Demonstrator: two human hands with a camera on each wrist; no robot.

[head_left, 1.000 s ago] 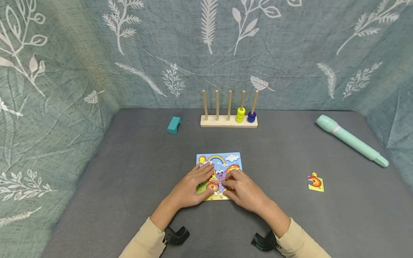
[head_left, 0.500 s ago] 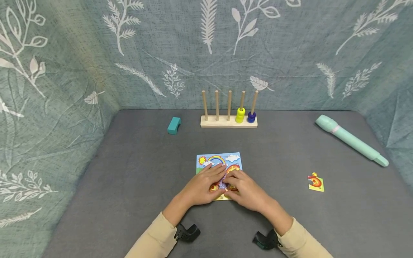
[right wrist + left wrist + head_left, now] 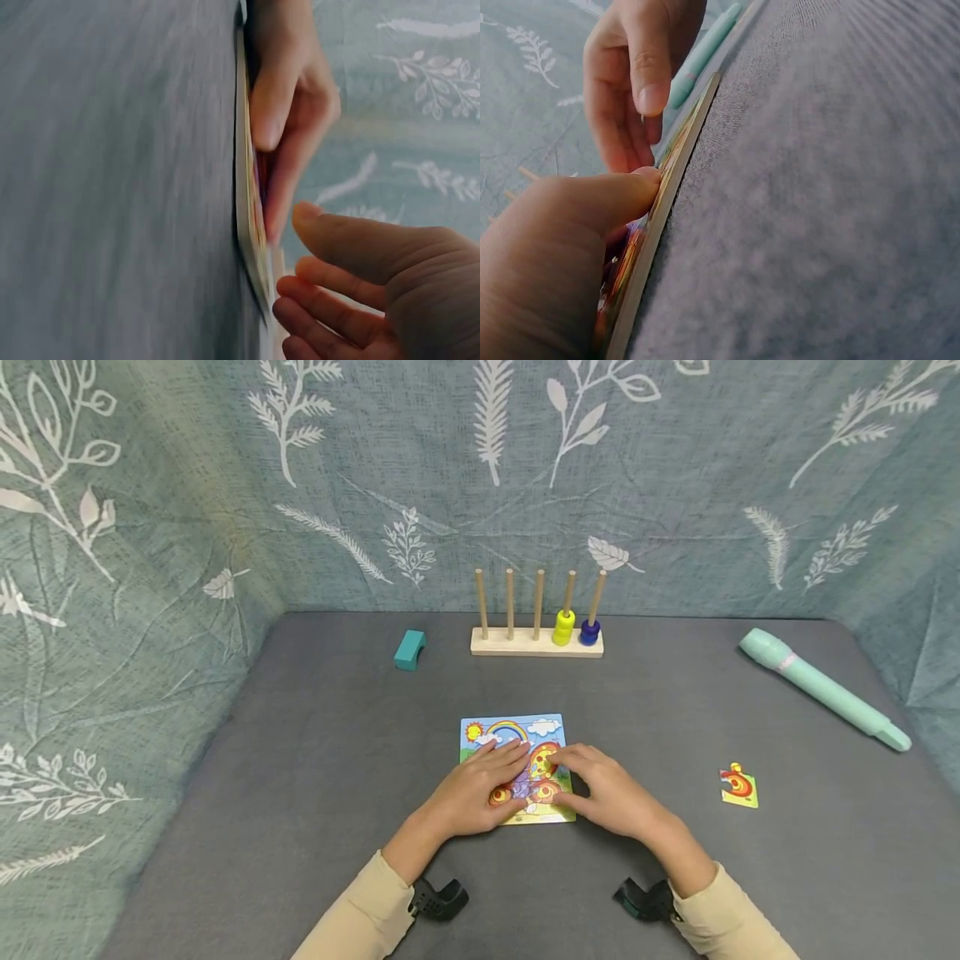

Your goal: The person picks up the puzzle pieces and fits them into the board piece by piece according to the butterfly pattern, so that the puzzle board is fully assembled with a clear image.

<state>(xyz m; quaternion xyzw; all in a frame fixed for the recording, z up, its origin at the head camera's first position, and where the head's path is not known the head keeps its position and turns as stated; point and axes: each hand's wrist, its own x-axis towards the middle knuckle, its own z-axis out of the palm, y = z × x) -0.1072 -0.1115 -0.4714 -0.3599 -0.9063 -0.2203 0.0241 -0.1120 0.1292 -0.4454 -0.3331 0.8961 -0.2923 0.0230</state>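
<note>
A jigsaw puzzle board (image 3: 551, 815) with a rainbow, a sun and a purple-bodied butterfly lies in the middle of the table. My left hand (image 3: 480, 787) rests across its left and middle part, fingers extended and thumb near the front edge (image 3: 656, 206). That hand covers much of the butterfly's left side. At the board's right edge is my right hand (image 3: 611, 792), fingers loosely bent and thumb apart, with nothing between them (image 3: 352, 289). Off to the right lies a loose puzzle piece (image 3: 739, 787) with red and orange rings on yellow-green.
Behind the puzzle stands a wooden peg rack (image 3: 536, 643) carrying yellow and dark blue beads. Left of it sits a teal arch-shaped block (image 3: 409, 650). A long mint-green tube-like object (image 3: 825, 689) lies at the far right. Patterned cloth (image 3: 450, 460) hangs behind the grey table.
My left hand has slid right over the puzzle. My right hand has let go of the butterfly's lower right part and drawn back rightwards, uncovering the right wing. The loose piece stays put.
</note>
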